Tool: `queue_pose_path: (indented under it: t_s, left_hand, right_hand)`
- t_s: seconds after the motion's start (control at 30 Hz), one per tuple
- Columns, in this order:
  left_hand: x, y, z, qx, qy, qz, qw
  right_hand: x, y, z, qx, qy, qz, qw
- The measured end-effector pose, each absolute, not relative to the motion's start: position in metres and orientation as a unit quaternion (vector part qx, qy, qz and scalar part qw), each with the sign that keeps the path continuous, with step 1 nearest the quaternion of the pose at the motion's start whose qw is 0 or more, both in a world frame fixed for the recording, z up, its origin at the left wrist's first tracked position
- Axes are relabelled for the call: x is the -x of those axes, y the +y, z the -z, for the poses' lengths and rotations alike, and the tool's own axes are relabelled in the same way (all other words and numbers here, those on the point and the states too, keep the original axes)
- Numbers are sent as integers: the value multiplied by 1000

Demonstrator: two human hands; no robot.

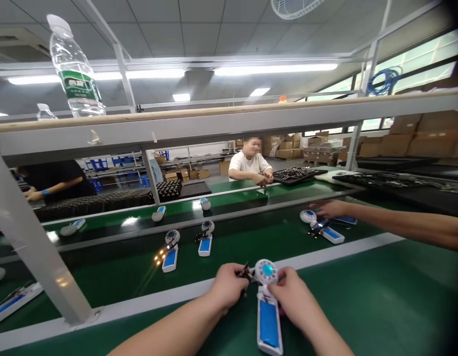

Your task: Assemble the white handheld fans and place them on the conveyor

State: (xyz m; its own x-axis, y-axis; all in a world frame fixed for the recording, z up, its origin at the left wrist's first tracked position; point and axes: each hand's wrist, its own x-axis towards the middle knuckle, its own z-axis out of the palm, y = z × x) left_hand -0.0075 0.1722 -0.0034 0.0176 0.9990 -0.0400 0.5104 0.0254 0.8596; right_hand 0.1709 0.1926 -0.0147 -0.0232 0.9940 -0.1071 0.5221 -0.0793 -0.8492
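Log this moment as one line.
left hand: holds dark part | right hand: holds device, blue panel showing | green surface beyond: more devices

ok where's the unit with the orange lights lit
In the head view, the unit with orange lights lies on the green surface left of centre, beyond the left hand, just left of another white-and-blue unit.

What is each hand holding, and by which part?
Left hand: small dark part, exact grip spot unclear. Right hand: white device, at the neck below its round head.

Bare forearms (173, 324) angle inward, the left grip (229, 286) and right grip (292, 296) near each other, both curled and pinching.
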Motion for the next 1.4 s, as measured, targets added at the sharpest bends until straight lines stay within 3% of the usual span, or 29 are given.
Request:
queue_pose_path:
  t_s: [0.23,0.53,0.9,1.13,1.4]
  left_hand:
    - [39,114,11,-573,607,-429,346]
    - [38,100,16,-599,618,-400,314]
    - [37,111,24,-515,597,-480,385]
    - [33,112,0,-581,585,-467,319]
    - [56,110,-20,-608,602,-383,349]
  right_hand:
    - [-140,159,12,436,-692,-506,274]
    - [-153,176,28,347,-829,-408,159]
    - [-145,171,29,482,-748,-404,211]
    - [-136,161,23,472,-722,-424,275]
    - [-123,154,4,443,-708,-439,331]
